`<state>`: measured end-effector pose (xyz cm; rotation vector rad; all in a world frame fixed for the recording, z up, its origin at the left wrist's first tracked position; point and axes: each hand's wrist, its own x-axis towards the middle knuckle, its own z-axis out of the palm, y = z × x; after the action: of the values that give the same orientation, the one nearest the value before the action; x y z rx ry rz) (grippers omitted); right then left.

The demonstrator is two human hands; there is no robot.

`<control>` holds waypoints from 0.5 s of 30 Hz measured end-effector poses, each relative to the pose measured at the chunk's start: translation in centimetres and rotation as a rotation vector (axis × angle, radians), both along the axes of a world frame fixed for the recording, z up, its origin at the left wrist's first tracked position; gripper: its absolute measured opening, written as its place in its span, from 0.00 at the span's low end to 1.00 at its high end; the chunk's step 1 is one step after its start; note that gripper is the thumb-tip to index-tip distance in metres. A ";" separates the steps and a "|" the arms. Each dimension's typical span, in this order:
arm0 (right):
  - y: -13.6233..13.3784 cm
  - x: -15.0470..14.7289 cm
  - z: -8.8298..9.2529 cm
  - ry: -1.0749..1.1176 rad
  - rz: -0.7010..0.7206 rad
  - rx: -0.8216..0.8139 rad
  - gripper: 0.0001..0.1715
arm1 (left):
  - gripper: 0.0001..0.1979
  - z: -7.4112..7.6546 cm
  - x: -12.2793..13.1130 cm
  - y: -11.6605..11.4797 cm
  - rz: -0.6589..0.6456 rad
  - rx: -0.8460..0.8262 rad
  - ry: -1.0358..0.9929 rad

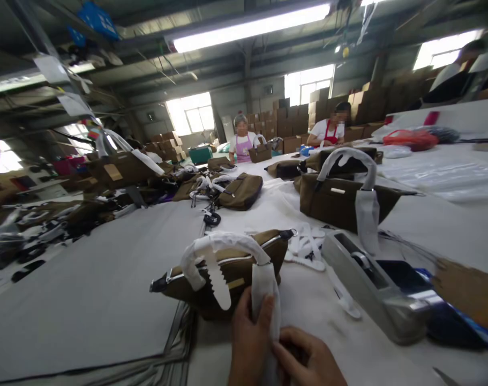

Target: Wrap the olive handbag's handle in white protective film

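Observation:
An olive-brown zippered handbag (235,289) stands on the white table just in front of me. Its arched handle (223,241) is wrapped in white, and a white notched strip (217,281) dangles from it. A white-wrapped strap (265,287) hangs down the bag's right side toward me. My left hand (249,335) grips this strap, thumb on top. Lower down, my right hand (310,356) pinches the strap's edge between thumb and fingers. The strap's lower end is partly hidden by both hands.
Right of the bag are a grey tape dispenser (372,289) and loose white strips (306,246). A second olive handbag (332,201) stands behind them. Stacked sheets (107,300) lie at left. Two people (242,140) work across the table; another person (456,75) is at far right.

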<state>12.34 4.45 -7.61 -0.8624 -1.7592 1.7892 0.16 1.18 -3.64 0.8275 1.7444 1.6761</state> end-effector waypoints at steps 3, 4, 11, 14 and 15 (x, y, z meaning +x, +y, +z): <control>0.1 0.4 1.5 0.008 -0.001 -0.052 0.24 | 0.25 -0.2 -0.6 -2.2 -0.056 -0.003 -0.180; 0.2 0.4 1.7 0.016 -0.014 -0.072 0.24 | 0.25 -0.5 -0.7 -2.9 -0.064 -0.018 -0.235; -0.2 0.5 2.5 0.003 0.049 -0.021 0.21 | 0.25 -3.3 -0.4 -5.5 -0.132 -0.119 -0.256; 1.3 2.6 4.1 -0.083 -0.029 0.320 0.14 | 0.28 -3.5 -0.7 -5.4 -0.043 -0.199 -0.181; 2.2 3.9 4.6 -0.134 -0.137 0.473 0.13 | 0.30 -3.5 -0.8 -5.4 -0.013 -0.223 -0.142</control>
<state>16.26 6.68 -2.96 -0.8863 -2.0353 1.1763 -0.64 -4.17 -7.09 0.6023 1.7828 1.4617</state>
